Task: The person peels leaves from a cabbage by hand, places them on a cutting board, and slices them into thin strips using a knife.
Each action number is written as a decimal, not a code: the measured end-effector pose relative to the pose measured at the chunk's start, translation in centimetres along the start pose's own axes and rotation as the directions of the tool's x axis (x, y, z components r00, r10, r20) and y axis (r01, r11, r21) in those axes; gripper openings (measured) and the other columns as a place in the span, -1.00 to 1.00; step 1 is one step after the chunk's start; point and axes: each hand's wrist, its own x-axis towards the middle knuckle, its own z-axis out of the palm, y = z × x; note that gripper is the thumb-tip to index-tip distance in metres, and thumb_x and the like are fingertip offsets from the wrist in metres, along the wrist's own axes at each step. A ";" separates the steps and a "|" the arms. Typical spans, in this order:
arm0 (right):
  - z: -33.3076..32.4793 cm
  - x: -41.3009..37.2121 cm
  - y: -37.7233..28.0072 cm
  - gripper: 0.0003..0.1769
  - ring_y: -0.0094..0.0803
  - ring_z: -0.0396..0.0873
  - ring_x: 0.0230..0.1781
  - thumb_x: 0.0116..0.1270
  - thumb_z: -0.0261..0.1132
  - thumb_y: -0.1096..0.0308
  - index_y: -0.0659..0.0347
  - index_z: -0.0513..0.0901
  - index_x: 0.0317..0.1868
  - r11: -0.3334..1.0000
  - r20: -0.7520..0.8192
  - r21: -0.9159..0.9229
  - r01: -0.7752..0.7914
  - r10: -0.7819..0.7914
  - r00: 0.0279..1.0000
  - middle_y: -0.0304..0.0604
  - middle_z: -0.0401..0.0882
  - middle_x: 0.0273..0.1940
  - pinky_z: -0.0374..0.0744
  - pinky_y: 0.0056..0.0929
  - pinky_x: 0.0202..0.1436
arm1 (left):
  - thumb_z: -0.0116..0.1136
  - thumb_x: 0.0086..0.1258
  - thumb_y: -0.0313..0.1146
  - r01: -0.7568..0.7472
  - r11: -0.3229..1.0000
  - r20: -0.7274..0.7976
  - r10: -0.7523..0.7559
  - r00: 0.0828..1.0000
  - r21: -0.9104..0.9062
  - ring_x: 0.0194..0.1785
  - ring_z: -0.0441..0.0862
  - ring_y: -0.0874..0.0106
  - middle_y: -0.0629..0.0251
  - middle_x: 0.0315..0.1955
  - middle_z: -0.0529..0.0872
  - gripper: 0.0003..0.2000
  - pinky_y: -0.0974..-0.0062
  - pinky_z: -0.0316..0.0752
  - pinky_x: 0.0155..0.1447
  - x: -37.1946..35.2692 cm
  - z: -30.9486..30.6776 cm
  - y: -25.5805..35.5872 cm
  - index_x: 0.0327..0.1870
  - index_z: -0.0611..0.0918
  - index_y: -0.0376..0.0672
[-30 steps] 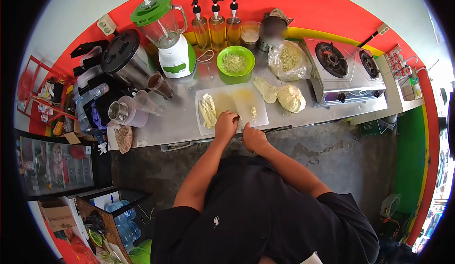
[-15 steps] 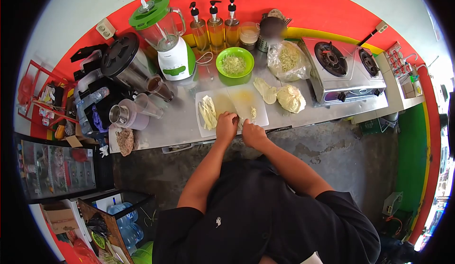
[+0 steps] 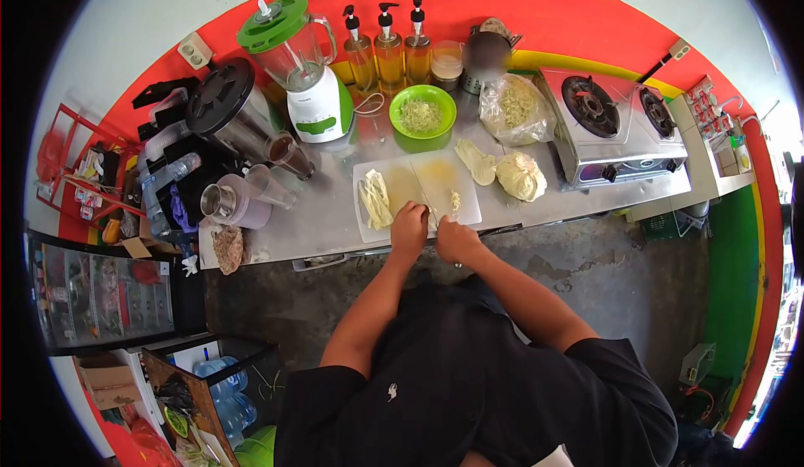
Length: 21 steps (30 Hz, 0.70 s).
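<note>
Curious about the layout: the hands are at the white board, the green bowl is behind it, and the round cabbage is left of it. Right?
Not quite: the head view shows the round cabbage right of the white board. Left hand, right hand and green bowl are as you say.

Black short-sleeved shirt (image 3: 536,383), small white chest emblem (image 3: 392,392), bare forearms (image 3: 366,308)

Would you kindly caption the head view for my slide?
Left hand and right hand close together at a cutting board, green bowl beyond.
</note>
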 end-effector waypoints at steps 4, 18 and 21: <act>1.2 0.6 -0.2 -0.68 0.22 0.73 0.00 0.34 0.23 0.38 0.40 0.44 0.00 0.999 -0.036 -0.015 -0.030 0.029 0.999 0.36 0.72 -0.07 0.67 0.08 0.08 | 0.19 0.43 -0.39 -0.020 0.999 0.008 0.020 1.000 0.034 -0.12 0.63 0.04 0.15 -0.28 0.64 -0.89 0.12 0.55 -0.04 -0.2 0.2 -0.3 -0.22 0.72 -0.19; 1.8 2.4 0.0 -0.65 0.14 0.77 -0.05 0.36 0.25 0.33 0.40 0.44 0.03 0.997 -0.074 -0.071 -0.016 0.011 0.997 0.28 0.74 -0.15 0.72 0.00 -0.02 | 0.26 0.37 -0.47 0.010 0.993 -0.048 -0.016 0.999 -0.114 -0.11 0.63 0.03 0.11 -0.25 0.68 -0.92 0.15 0.52 0.00 -1.0 0.3 -0.5 -0.23 0.74 -0.25; 1.8 1.4 0.1 -0.67 0.12 0.78 -0.09 0.36 0.24 0.35 0.38 0.44 0.02 0.997 -0.071 -0.080 0.003 -0.009 0.997 0.27 0.75 -0.18 0.73 -0.01 -0.07 | 0.27 0.36 -0.47 0.074 0.989 -0.001 -0.075 0.997 -0.131 -0.13 0.63 0.04 0.11 -0.26 0.67 -0.92 0.16 0.53 -0.02 -0.9 0.2 -0.6 -0.22 0.75 -0.25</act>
